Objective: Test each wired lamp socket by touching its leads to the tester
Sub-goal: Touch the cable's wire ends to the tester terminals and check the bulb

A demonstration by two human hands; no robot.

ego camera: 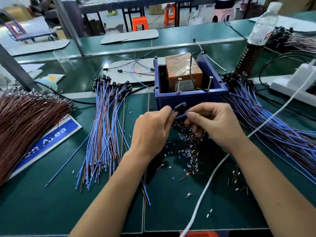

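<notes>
At the bottom of the frame two bare forearms reach up over the green bench top (pixel 51 211), and a white cable (pixel 207 183) runs from the bottom edge diagonally toward the upper right. Just above, in the middle of the frame, short cut pieces of wire sleeve (pixel 189 156) lie scattered below and between the hands.

The left hand (pixel 150 130) and right hand (pixel 213 124) meet in the centre of the frame. The left hand's fingers are curled and pinch the blue lead just behind a small black lamp socket (pixel 180 106), so the socket sticks out up and to the right of the fingertips, above the gap between the hands. The right hand pinches the same blue lead (pixel 181 115) between thumb and forefinger, just below and right of the socket; its other fingers are curled under.

Left of the hands a fanned bundle of blue and brown wired sockets (pixel 104 134) lies on the bench, black heads pointing up the frame. A larger heap of wired sockets (pixel 266 120) spreads along the right side. At far left lies a thick brush of brown wires (pixel 25 124) over a blue sign (pixel 56 134).

Directly above the hands stands a blue bin (pixel 189 98) holding the orange tester (pixel 183 72), with two upright screws (pixel 179 85) at its near edge. The socket is near the bin's front wall, not touching the screws. At upper right stands a plastic bottle (pixel 261 28).
</notes>
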